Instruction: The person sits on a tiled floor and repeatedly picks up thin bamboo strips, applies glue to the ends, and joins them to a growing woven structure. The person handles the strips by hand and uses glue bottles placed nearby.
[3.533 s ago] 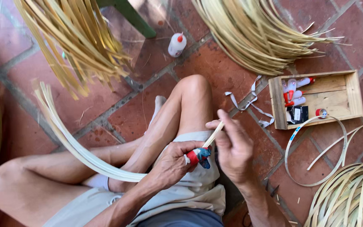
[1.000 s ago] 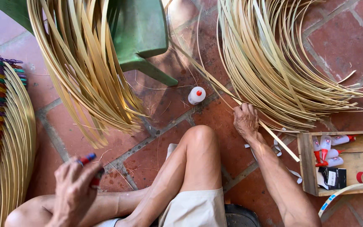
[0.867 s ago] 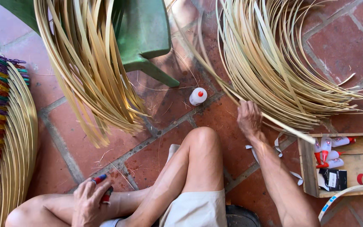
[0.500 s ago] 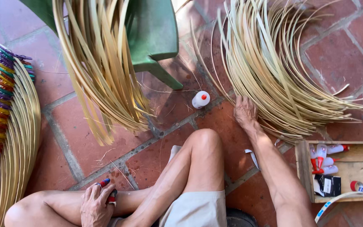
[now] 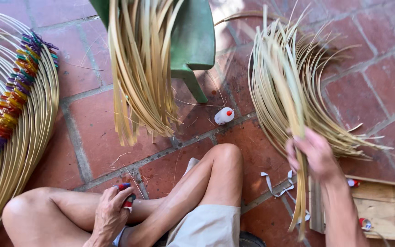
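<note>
My right hand [image 5: 313, 155] is closed around a bunch of pale bamboo strips [image 5: 298, 114], lifting them out of the fanned pile [image 5: 293, 82] on the red tiles at the right. Their lower ends hang down past my wrist. My left hand [image 5: 110, 211] rests on my left shin and grips a small red and blue tool [image 5: 126, 196]. I sit with bare legs crossed; my right knee [image 5: 225, 155] is raised in the middle.
Another bundle of strips [image 5: 138, 68] hangs off a green plastic chair [image 5: 190, 41]. A small white bottle with a red cap [image 5: 224, 115] lies on the tiles. A coil with coloured bindings [image 5: 10, 114] fills the left. A wooden box [image 5: 380, 208] sits at right.
My right hand went from resting on the strip pile to closing on a bunch and lifting it. My left hand stayed on my shin with the tool.
</note>
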Demonstrator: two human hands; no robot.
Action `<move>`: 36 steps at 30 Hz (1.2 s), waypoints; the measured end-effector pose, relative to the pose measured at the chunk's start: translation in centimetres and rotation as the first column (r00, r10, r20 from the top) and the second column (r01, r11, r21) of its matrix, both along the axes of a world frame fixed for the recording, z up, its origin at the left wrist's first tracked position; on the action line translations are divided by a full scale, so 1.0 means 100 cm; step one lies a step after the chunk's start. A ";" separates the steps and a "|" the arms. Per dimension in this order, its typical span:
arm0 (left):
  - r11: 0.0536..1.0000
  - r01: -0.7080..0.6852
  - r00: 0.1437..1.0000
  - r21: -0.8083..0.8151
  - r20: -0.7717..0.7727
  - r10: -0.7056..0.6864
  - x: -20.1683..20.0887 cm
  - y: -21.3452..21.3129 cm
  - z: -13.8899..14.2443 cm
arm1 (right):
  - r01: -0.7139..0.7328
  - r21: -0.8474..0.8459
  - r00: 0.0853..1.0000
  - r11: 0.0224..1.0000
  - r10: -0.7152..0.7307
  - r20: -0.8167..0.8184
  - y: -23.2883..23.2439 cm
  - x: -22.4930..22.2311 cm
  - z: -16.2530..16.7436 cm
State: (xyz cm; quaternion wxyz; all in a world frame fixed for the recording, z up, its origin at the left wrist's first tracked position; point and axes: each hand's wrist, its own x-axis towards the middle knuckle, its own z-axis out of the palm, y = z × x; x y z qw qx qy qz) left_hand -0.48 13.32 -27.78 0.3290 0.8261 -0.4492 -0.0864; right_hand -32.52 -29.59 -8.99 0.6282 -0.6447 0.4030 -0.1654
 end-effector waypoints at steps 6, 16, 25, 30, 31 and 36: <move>0.964 0.179 0.843 -0.197 -0.475 -0.254 -0.048 -0.074 0.089 | -0.125 0.138 0.749 0.982 0.002 0.662 0.158 -0.026 0.058; 0.612 0.373 0.536 -0.698 -0.376 -0.756 -0.129 -0.110 0.225 | -0.023 0.003 0.803 1.000 0.017 0.596 0.252 0.044 0.000; 0.712 -0.659 -0.359 -0.243 -0.730 -0.582 -0.110 -0.082 0.196 | -0.316 -0.780 0.937 0.540 0.306 -0.168 0.261 0.080 -0.054; 0.536 -0.795 0.198 -0.284 -0.957 -0.215 -0.036 -0.034 0.072 | -0.860 -0.380 0.507 0.341 0.481 -0.716 0.257 0.086 -0.090; 0.511 -0.830 0.125 -0.223 -0.968 -0.219 -0.031 -0.031 0.039 | -0.913 -0.261 0.394 0.314 0.513 -0.763 0.257 0.084 -0.097; 0.579 -0.799 -0.354 0.162 -0.905 -0.236 -0.025 -0.023 -0.069 | -0.959 -0.003 0.190 0.284 0.635 -0.749 0.242 0.069 -0.113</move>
